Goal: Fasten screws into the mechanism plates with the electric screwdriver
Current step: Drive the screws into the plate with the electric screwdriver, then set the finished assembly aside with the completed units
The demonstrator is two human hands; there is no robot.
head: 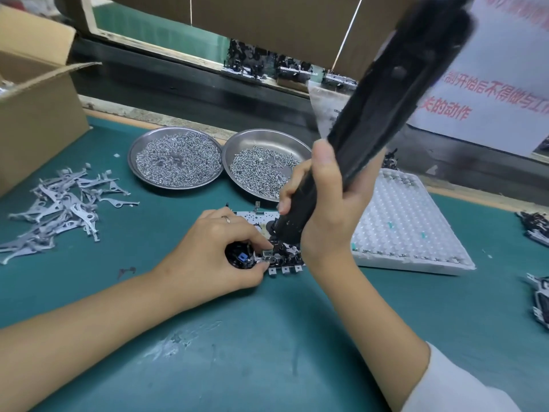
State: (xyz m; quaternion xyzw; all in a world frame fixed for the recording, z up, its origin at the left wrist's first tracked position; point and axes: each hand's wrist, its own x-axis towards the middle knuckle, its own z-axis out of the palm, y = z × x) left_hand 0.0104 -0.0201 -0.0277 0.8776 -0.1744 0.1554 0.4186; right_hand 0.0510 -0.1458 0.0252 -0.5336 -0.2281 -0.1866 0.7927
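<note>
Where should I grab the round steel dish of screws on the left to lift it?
Pinch the round steel dish of screws at its bare raised rim on the near-left edge. The other dish crowds its right side, and the middle holds loose screws.

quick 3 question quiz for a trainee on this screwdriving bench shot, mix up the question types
1. True or false: the right hand grips the electric screwdriver with its tip down at the mechanism plate.
2. How many round metal dishes of screws are on the mat? A) one B) two C) three
3. What lies loose on the mat beside the cardboard box?

Key
1. True; the left hand holds the plate.
2. B: the left dish and the right dish.
3. A pile of grey metal levers.
</note>
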